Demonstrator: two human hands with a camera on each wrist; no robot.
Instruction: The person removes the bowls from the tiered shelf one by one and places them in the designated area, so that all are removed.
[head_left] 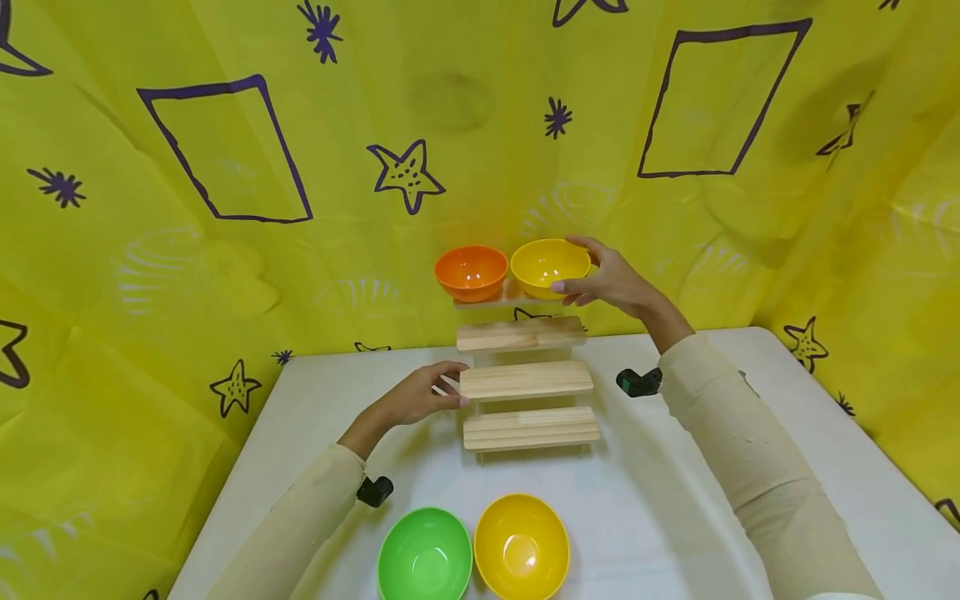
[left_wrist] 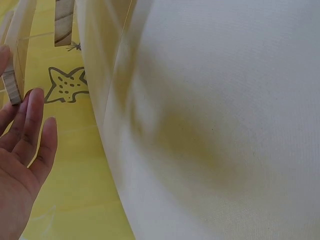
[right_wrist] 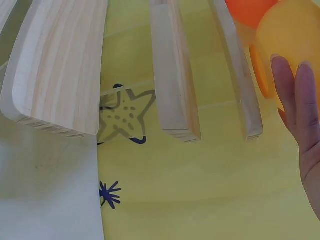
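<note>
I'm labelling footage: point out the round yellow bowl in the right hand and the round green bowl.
Round yellow bowl point(head_left: 547, 266), head view, inside surface.
Round green bowl point(head_left: 425, 556), head view, inside surface.

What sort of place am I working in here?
Likely a makeshift booth for tabletop work, though the room beyond is hidden. A yellow sheet printed with stars encloses the back and sides of a white table, where a tiered wooden stand holds an orange bowl.
</note>
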